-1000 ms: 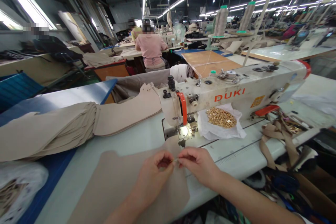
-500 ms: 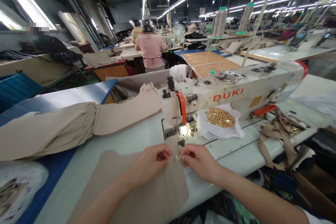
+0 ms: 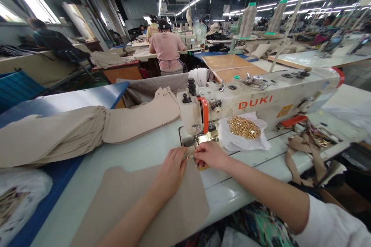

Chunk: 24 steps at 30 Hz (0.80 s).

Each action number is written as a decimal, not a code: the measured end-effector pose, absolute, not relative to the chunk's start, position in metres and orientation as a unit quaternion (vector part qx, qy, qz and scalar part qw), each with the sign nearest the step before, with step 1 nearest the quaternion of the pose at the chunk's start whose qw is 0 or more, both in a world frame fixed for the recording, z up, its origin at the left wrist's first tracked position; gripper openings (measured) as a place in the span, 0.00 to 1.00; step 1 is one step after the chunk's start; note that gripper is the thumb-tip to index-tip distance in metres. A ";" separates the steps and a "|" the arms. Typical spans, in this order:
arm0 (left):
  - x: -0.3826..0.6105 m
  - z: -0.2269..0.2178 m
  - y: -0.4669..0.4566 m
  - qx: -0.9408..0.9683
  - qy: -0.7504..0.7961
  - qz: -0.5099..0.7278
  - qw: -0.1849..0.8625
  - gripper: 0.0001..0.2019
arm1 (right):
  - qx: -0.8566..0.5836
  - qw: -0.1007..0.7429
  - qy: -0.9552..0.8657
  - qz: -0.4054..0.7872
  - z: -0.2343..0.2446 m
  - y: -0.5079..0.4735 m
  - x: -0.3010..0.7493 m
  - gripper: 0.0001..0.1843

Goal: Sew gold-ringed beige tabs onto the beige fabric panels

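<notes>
A flat beige fabric panel [image 3: 145, 204] lies on the white sewing table [image 3: 232, 197], its upper tip reaching the foot of the DUKI sewing machine [image 3: 255, 102]. My left hand [image 3: 172, 170] grips the panel's edge just in front of the needle area [image 3: 199, 139]. My right hand [image 3: 210, 155] pinches a small gold ring [image 3: 190, 156] beside the left fingers. The fingers hide most of the presser foot's front and part of the panel's tip. A plastic bag of gold rings [image 3: 243, 129] rests to the right of the needle.
A stack of beige panels [image 3: 52, 135] lies left of the machine, on a blue-edged table. Tangled beige straps [image 3: 304, 150] sit at the right. White cloth [image 3: 20, 204] lies at lower left. A co-worker in a pink shirt [image 3: 166, 48] sits at the table beyond.
Both hands have moved forward toward the needle, carrying the gold ring with them. My right sleeve shows more, and the view has shifted slightly.
</notes>
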<state>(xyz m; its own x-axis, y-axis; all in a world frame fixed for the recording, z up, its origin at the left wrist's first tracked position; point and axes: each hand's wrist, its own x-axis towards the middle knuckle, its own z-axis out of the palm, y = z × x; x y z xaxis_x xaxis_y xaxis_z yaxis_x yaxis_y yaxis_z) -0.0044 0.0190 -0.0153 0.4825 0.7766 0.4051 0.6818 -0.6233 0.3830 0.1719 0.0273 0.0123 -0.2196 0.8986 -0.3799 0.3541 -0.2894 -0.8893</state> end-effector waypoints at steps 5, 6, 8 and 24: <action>-0.005 -0.010 0.015 0.862 0.408 0.287 0.090 0.12 | -0.580 0.216 -0.560 0.551 0.015 0.037 0.167 0.11; -0.004 -0.009 0.015 0.863 0.404 0.290 0.089 0.11 | -0.581 0.211 -0.561 0.550 0.015 0.038 0.166 0.11; -0.003 -0.009 0.015 0.866 0.395 0.297 0.077 0.09 | -0.582 0.202 -0.563 0.551 0.015 0.039 0.166 0.12; 0.013 -0.006 0.019 0.893 0.350 0.281 -0.032 0.10 | -0.580 0.170 -0.592 0.533 0.014 0.045 0.168 0.09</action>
